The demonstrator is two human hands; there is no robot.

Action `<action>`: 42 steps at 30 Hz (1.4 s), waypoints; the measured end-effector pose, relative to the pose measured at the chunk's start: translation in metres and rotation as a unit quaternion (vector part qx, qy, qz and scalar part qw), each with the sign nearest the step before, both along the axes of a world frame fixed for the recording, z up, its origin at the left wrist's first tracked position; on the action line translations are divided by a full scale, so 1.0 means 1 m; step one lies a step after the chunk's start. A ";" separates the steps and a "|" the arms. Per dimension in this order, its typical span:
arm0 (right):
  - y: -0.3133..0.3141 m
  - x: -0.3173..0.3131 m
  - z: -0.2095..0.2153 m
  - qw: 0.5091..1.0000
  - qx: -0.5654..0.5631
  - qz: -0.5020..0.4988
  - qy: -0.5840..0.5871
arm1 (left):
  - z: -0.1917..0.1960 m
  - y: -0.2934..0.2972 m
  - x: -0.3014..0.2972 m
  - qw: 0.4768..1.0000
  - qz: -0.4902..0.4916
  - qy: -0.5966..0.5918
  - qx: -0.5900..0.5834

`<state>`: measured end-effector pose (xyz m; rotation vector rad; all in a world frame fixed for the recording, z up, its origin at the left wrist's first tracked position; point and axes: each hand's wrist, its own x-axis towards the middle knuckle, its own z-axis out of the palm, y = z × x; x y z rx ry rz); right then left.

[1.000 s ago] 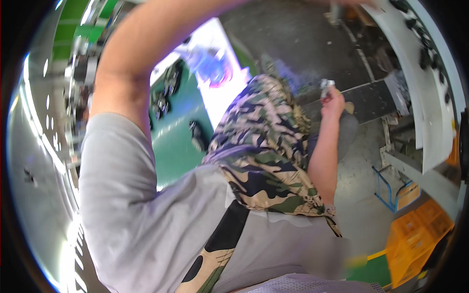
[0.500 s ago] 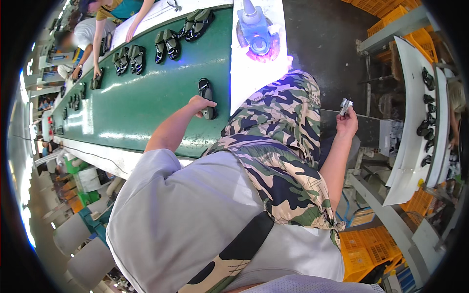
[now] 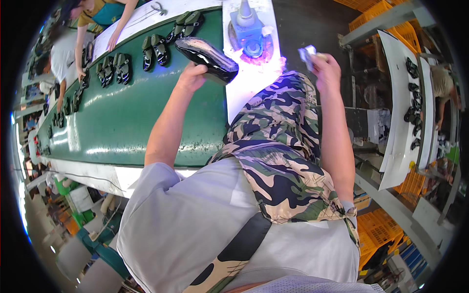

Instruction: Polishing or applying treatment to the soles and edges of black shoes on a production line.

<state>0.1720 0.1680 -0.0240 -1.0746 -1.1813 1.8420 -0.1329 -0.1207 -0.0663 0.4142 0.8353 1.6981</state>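
Note:
My left hand is closed round one end of a glossy black shoe, holding it tilted above the green belt. A pale inner surface shows along the shoe's upper side. My right hand, raised over the dark floor right of the lit white board, pinches a small silvery-white piece; its exact kind is unclear. Between my two hands, farther off, a blue bottle-like container with a grey cone top stands on the board in bright violet light.
Pairs of black shoes sit along the belt's far side. Pliers lie on the white ledge behind, where co-workers reach in. At right, a white shelf carries more dark shoes. Orange crates are stacked below it.
My left hand has lifted the shoe off the green belt and turned it. My right hand has moved up and left with the silvery piece, nearer the lit board.

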 end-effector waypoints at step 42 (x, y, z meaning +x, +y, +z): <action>-0.038 -0.019 0.117 0.912 0.394 0.118 0.008 | 0.119 0.110 0.104 0.869 -0.355 0.335 -0.082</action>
